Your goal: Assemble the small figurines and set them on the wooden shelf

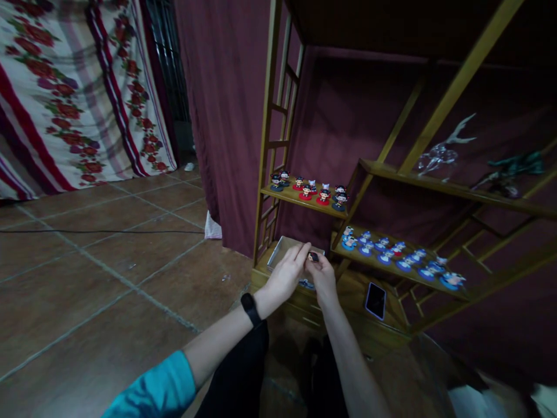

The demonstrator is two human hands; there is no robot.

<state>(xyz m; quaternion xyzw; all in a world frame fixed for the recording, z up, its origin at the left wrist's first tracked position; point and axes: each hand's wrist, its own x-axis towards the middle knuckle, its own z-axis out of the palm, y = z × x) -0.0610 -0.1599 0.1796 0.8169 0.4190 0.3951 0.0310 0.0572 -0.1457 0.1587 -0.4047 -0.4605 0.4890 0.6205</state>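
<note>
A small dark-topped figurine (313, 256) is held in front of me, over the near side of an open white box (278, 251). My right hand (322, 278) has its fingers closed round it. From the other side, my left hand (287, 271), with a black band on the wrist, meets it with fingers pressed together; its thumb is mostly hidden. Below the hands, part of a blue-and-white item (307, 284) shows. Several small figurines (322, 196) on red and dark bases stand on the shelf (300, 201) above the box.
Several figurines (385, 255) on blue bases line a lower shelf (400, 270) to the right. A phone (376, 301) lies on the cabinet top. Clear and green ornaments occupy a higher right shelf. A purple curtain (230, 116) hangs at left, and a dark cable (108, 231) crosses the tiled floor.
</note>
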